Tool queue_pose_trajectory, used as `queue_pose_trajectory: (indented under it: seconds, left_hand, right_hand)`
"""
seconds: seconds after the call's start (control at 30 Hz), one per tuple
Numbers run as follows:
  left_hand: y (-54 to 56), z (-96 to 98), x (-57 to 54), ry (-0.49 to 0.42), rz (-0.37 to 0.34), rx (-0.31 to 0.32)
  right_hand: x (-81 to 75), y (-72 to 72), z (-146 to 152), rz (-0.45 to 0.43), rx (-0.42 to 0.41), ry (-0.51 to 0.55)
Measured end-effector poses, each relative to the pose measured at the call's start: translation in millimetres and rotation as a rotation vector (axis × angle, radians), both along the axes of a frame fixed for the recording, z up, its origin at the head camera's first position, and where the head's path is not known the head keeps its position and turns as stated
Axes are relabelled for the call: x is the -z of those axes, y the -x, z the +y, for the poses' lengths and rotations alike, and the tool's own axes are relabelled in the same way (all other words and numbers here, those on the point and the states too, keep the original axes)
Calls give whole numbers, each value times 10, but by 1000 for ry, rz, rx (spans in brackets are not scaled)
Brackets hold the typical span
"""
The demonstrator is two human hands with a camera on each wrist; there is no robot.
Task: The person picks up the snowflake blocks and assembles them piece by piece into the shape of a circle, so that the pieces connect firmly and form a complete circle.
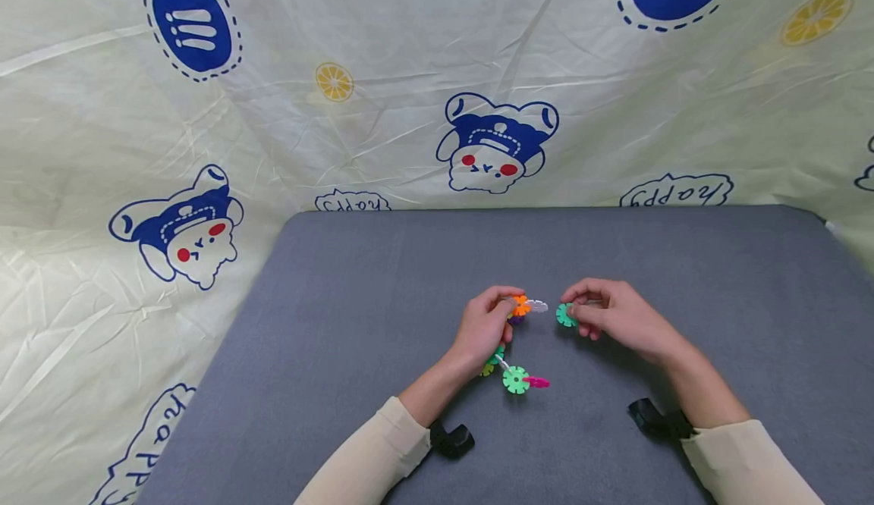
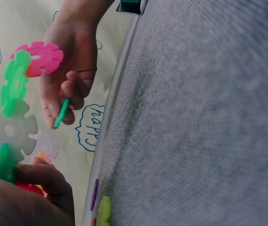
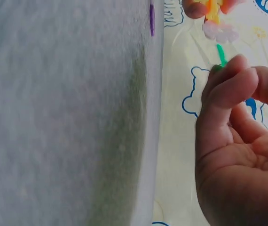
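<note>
My left hand (image 1: 483, 327) grips a chain of notched interlocking discs. From its fingertips an orange disc (image 1: 522, 305) sticks out, joined to a white disc (image 1: 538, 306) that points right. Below the palm the chain continues to a mint-green disc (image 1: 516, 380) and ends in a pink disc (image 1: 537, 382); the fingers hide its middle. In the left wrist view, a large white disc (image 2: 11, 129) links two green ones. My right hand (image 1: 614, 312) pinches a single green disc (image 1: 565, 315) between thumb and fingers, a short gap away from the white disc's tip.
A grey cloth-covered table (image 1: 382, 300) spreads beneath both hands. Behind it hangs a pale printed sheet (image 1: 396, 141). Close under the left fingers show a purple disc (image 2: 94, 194) and a yellow-green disc (image 2: 104, 212). Black straps with mounts (image 1: 452, 441) sit at both wrists.
</note>
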State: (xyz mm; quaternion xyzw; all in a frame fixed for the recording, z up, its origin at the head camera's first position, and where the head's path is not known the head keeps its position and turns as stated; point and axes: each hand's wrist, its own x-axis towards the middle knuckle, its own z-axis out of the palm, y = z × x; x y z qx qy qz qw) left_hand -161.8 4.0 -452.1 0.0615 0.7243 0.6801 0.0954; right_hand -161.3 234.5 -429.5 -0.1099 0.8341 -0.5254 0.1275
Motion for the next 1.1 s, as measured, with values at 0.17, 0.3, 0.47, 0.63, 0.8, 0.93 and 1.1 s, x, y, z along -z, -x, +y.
queue_pose_trajectory:
  seconds: [0.17,0.3,0.47,0.63,0.8,0.93,1.1]
  left_hand:
    - [4,5,5,-4,0,2]
    - [5,4,6,3,2,6]
    - [-3,-2,8,16,10,12]
    - [-7,-7,10,22,20,25]
    - [-14,-5,-10,9,2,51]
    - [-12,-7,-14,-12,-21,60]
    - [-12,-17,-9,-7,-22,60]
  right_hand:
    - [9,4,-36,-6,21,104]
    - [17,7,-76,-18,22,136]
    - [27,5,-115,-25,28,157]
    - [12,-14,-160,-29,29,186]
    - [-11,-38,-196,-23,67,187]
    - [-6,-43,-221,-11,77,177]
    - [9,-48,-256,4,73,159]
